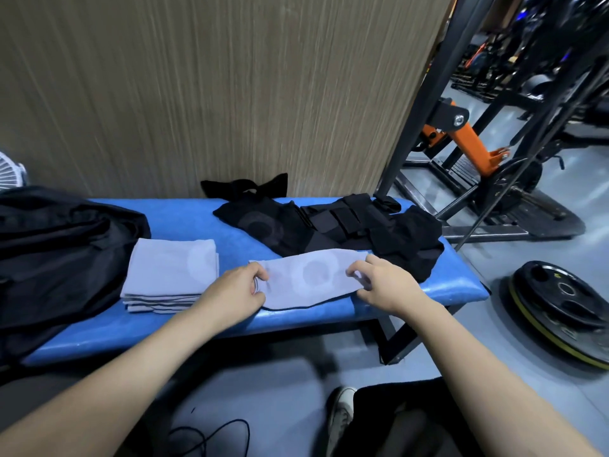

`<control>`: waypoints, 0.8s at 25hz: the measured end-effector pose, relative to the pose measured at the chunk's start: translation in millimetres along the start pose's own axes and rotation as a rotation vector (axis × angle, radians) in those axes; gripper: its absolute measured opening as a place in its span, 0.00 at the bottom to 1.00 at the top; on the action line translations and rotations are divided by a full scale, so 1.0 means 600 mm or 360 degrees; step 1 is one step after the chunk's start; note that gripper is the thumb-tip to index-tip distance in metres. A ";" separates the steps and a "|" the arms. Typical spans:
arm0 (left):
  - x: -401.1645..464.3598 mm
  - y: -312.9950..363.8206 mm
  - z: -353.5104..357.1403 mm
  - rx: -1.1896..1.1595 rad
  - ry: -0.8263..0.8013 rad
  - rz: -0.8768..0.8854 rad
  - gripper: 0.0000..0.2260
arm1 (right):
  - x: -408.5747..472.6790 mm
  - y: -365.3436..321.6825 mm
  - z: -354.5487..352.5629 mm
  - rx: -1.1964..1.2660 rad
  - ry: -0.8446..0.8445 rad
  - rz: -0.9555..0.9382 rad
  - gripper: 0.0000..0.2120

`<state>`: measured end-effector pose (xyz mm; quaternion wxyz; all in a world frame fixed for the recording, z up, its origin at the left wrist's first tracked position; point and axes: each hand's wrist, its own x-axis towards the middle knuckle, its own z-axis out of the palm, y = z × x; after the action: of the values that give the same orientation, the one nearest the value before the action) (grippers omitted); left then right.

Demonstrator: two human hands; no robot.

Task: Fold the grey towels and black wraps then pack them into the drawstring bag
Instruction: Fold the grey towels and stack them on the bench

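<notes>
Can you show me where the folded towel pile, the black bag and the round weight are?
Towel pile (171, 268): head view, on its top towel.
Black bag (56, 249): head view, on its crumpled middle.
Weight (560, 301): head view, on its flat black face.

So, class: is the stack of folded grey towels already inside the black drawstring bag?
No: the stack of folded grey towels lies on the blue padded bench, beside the black drawstring bag.
</notes>
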<state>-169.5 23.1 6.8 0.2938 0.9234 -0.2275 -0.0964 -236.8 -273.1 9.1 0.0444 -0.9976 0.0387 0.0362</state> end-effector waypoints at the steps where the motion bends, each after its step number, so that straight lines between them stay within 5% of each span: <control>1: -0.002 0.001 0.003 0.0038 -0.0030 0.0003 0.15 | -0.008 0.006 -0.001 0.0038 -0.0017 -0.0004 0.18; 7: -0.011 -0.005 0.006 0.0178 -0.0088 0.0016 0.15 | -0.038 0.048 0.005 0.0459 -0.0144 -0.0082 0.23; 13: -0.014 0.002 0.015 0.0181 0.0281 0.0444 0.14 | -0.028 0.054 0.003 0.0457 0.0271 -0.0178 0.17; 20: -0.009 -0.024 0.059 0.0694 -0.0207 0.0412 0.33 | -0.014 0.063 0.019 0.0278 0.0078 -0.0118 0.20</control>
<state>-180.1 18.5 -30.1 0.0823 0.9200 -0.3775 -0.0658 -249.0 -309.0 -5.0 0.1317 -0.9913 0.0057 0.0067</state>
